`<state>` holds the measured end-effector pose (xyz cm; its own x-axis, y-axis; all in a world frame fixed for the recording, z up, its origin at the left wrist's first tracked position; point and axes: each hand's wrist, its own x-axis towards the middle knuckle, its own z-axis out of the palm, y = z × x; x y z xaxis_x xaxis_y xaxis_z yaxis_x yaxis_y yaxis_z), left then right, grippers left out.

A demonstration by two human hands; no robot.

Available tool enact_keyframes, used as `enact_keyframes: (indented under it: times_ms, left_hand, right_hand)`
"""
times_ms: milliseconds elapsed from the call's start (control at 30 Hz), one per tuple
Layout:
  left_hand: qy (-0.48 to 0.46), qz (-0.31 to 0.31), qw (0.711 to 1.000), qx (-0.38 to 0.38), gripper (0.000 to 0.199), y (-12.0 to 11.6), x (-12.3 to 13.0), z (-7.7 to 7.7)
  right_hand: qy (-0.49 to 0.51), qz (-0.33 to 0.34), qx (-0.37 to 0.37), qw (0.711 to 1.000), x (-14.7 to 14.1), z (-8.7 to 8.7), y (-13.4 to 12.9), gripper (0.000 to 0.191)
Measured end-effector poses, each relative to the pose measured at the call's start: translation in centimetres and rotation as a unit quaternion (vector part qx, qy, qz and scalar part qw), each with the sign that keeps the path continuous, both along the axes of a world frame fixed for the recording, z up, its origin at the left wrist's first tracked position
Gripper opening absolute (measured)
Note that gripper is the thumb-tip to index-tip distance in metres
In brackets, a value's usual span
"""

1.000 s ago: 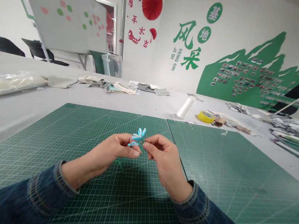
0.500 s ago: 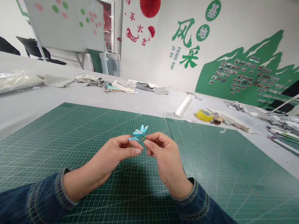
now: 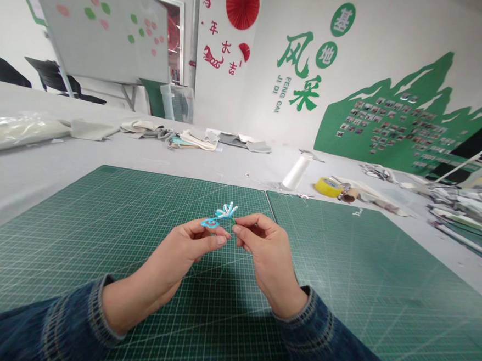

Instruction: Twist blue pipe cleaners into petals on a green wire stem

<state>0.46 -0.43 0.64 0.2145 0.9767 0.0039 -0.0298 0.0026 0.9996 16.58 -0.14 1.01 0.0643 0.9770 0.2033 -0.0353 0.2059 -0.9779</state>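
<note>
Behind the two hands, nearest the camera, dark blue denim sleeves (image 3: 87, 313) with stitched cuffs cover the forearms up to the wrists. Ahead of the cuffs, the left hand (image 3: 184, 248) and right hand (image 3: 266, 254) face each other above a green gridded cutting mat (image 3: 139, 212), close together, with a narrow gap between their fingertips. A small light-blue flower trimmed with white beads (image 3: 225, 210) sits in the space between them, just above the fingertips, its petals fanned upward. The right hand's thumb and forefinger are pinched on its short green stem (image 3: 233, 221), directly beneath the petals. A light-blue wire-like loop (image 3: 210, 220) extends from the flower toward the left, lying over the left hand's bent fingers. The left thumb lies close to its neighbouring fingertips; whether they grip anything cannot be told.

Right of the right hand, a second green cutting mat (image 3: 368, 255) adjoins the first along a dark seam. Beyond the hands and slightly right, a white thread cone (image 3: 297, 172) stands tilted past the mats' far edge, with a yellow tape roll (image 3: 328, 187) near it, farther right. Farther off, ahead and left of the hands, folded fabric pieces (image 3: 200, 138) lie on the pale table (image 3: 176, 162), and a clear plastic bag (image 3: 17, 133) rests at far left.
</note>
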Motion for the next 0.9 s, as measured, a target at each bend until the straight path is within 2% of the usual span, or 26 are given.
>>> enact_keyframes:
  times_ms: [167,233,333,433,533,767,833,900]
  left_hand:
    - [0.007,0.004,0.999,0.049,0.013,-0.4,0.5,-0.3]
    - [0.042,0.003,0.995,0.086,0.014,-0.4,0.6,-0.2]
    - [0.143,0.014,0.978,0.149,0.016,-0.7,0.4,0.1]
    - [0.265,0.023,0.936,0.233,0.018,-1.0,0.1,0.2]
    - [0.337,0.03,0.881,0.332,0.021,-1.1,-0.2,0.2]
    - [0.436,0.043,0.724,0.533,0.023,0.0,-1.6,0.7]
    - [0.455,0.036,0.698,0.552,0.025,0.3,-2.0,1.0]
    - [0.463,0.03,0.702,0.54,0.025,0.7,-2.5,1.4]
  right_hand:
    - [-0.055,-0.05,0.023,0.997,0.2,0.0,0.1,0.004]
    - [-0.112,-0.084,0.046,0.989,0.2,0.1,0.0,0.004]
    - [-0.205,-0.13,0.117,0.963,0.3,0.1,-0.2,0.007]
    - [-0.277,-0.142,0.196,0.93,0.3,0.0,-0.6,0.011]
    - [-0.346,-0.128,0.246,0.896,0.3,-0.2,-0.8,0.013]
    - [-0.46,-0.072,0.305,0.831,0.6,-0.5,-0.8,0.017]
    - [-0.482,-0.053,0.331,0.809,0.7,-0.6,-0.7,0.018]
    - [-0.495,-0.036,0.352,0.794,0.7,-0.6,-0.7,0.019]
